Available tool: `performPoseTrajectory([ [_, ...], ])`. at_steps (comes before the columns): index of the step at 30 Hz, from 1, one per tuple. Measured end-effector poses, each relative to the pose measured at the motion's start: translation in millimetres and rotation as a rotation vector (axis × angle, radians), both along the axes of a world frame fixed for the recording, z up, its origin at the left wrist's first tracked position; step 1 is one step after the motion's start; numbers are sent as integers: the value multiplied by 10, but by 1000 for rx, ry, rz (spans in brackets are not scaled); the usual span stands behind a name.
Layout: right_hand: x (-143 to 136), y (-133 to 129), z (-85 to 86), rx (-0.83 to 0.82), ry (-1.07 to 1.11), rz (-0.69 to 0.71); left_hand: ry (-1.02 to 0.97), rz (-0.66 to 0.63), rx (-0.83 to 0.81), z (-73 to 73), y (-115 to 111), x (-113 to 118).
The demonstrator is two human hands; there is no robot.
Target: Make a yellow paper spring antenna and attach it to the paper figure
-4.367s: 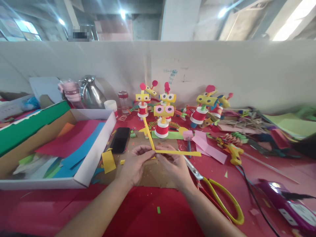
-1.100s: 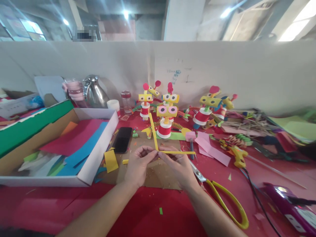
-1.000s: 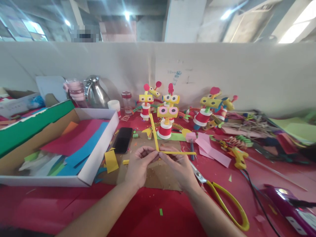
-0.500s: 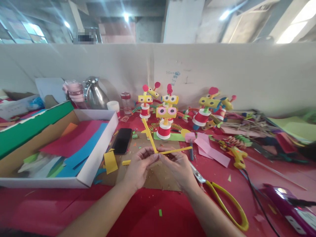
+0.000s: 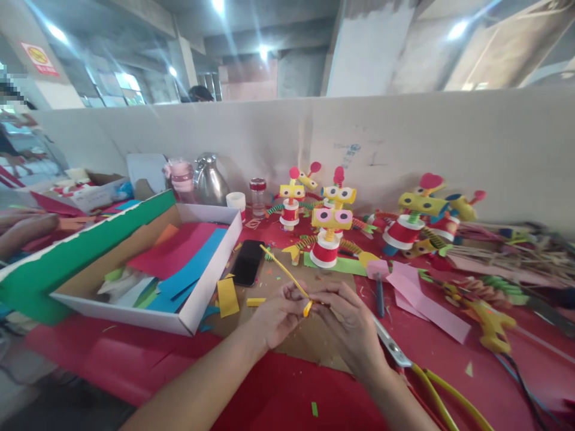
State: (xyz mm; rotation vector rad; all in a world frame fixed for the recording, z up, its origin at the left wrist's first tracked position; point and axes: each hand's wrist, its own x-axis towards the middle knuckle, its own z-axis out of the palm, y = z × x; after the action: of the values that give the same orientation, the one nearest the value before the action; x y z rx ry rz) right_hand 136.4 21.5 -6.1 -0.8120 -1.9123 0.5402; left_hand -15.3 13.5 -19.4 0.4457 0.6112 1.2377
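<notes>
A thin yellow paper strip is pinched between my two hands over the brown cardboard. My left hand has its fingers closed on the strip near the fold. From the other side, my right hand grips the same strip, its fingertips nearly touching those of the left. One arm of the strip points up and to the left; a short looped bit shows below the fingertips. Just beyond the hands stands a paper-cup figure with a yellow head and pink-ringed eyes. Several similar figures, such as one at the right, stand behind.
To the left sits an open box of coloured paper, with a black phone beside it. Scissors, a marker, pink paper and a yellow glue gun lie right. A steel jug stands behind.
The camera view has turned left, so things appear further right. The strip's right arm has been folded in among my fingers and now shows as a short loop; both hands still hold it.
</notes>
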Motion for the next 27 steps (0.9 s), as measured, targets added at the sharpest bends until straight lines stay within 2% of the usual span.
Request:
performPoseTrajectory([
  [7,21,-15,-12,183,-15,-77,44,-146,144,6,-1,-29],
  [9,29,-15,-11,224,-23,-74,54,-140,148,37,-1,-35],
  [14,19,-29,-5,211,-52,-28,106,-79,106,106,2,-44],
  [19,17,-43,11,171,-49,-34,69,-27,122,126,-11,-32],
  [27,129,-41,-26,206,-91,15,-33,-142,81,111,-66,34],
])
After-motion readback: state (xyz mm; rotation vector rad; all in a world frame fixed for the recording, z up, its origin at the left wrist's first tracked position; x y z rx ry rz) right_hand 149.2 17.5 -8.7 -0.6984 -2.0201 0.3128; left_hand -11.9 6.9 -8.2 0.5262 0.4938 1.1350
